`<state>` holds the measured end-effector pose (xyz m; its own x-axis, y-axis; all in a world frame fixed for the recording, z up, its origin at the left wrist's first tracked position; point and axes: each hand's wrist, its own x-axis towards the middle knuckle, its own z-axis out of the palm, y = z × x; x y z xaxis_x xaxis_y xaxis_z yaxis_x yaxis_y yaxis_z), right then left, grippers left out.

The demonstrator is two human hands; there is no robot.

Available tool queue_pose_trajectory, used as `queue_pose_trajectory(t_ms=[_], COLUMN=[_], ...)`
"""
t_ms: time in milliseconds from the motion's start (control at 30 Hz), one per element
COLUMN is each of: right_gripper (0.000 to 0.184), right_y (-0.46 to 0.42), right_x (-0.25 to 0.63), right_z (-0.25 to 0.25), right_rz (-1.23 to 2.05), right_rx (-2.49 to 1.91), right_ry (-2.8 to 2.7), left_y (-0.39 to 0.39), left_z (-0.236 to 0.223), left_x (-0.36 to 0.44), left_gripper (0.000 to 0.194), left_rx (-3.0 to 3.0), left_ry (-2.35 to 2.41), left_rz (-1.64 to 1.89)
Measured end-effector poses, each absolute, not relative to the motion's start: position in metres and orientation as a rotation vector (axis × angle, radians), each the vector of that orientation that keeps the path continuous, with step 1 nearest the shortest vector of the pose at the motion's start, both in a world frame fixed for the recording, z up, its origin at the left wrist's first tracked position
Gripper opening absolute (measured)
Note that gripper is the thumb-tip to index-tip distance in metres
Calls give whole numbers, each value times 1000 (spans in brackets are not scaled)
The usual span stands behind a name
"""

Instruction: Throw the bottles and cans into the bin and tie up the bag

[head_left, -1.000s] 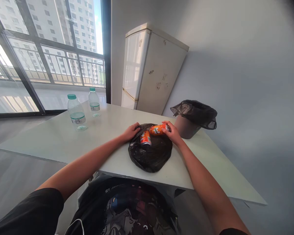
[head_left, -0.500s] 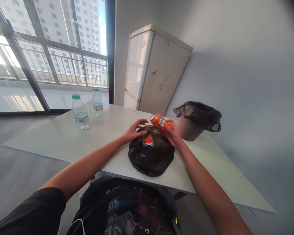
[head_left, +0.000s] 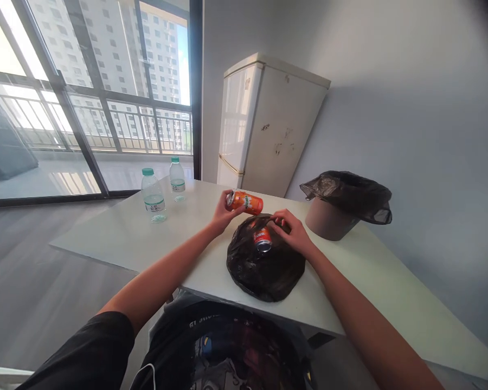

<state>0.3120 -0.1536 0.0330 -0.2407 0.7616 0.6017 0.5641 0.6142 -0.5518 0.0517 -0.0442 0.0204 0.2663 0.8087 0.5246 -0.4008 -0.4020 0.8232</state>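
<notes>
My left hand (head_left: 224,212) grips an orange soda can (head_left: 248,202), tilted nearly on its side, just above the far edge of a black plastic bag (head_left: 264,276). The can's opened top faces left. Fingers of my right hand (head_left: 289,229) are closed on the bag's rim at its upper right. In the bag's mouth lies a second can, red-orange (head_left: 262,238), its silver end toward me and partly covered by the thin plastic. The bag rests on the white table near its front edge.
Two clear bottles with green caps, a nearer one (head_left: 153,197) and a farther one (head_left: 177,179), stand at the table's left. A brown bin (head_left: 329,219) lined with a black bag stands right. Behind the table is a white fridge (head_left: 284,124).
The orange can has passed from my right hand to my left and swung more level. My right hand has moved down onto the bag's rim. The view has shifted slightly left.
</notes>
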Motion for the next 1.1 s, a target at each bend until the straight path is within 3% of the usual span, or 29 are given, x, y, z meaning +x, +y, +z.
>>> queue_pose_trajectory(t_ms=[33, 167, 233, 467, 633, 833, 1100], right_gripper=[22, 49, 53, 54, 57, 72, 61], right_y=[-155, -160, -159, -155, -154, -154, -158], right_x=[316, 318, 315, 312, 316, 314, 314], right_z=[35, 38, 36, 28, 27, 27, 34], right_rz=[181, 30, 19, 34, 54, -6, 28], right_rx=[-1033, -921, -893, -898, -912, -966, -943], right_ry=[-2048, -2405, -2495, -2552, -2554, -2613, -2463], left_y=[-39, -20, -10, 11, 18, 26, 31], left_z=[21, 20, 17, 5, 1, -5, -10], left_x=[49, 35, 26, 2, -4, -7, -9], left_gripper=[71, 69, 68, 52, 52, 58, 65], left_rx=[1469, 1623, 1654, 1574, 1513, 1540, 1580], left_ry=[488, 897, 1060, 1328, 1360, 1391, 1383], left_rz=[1457, 1692, 1748, 1689, 1671, 1655, 1608])
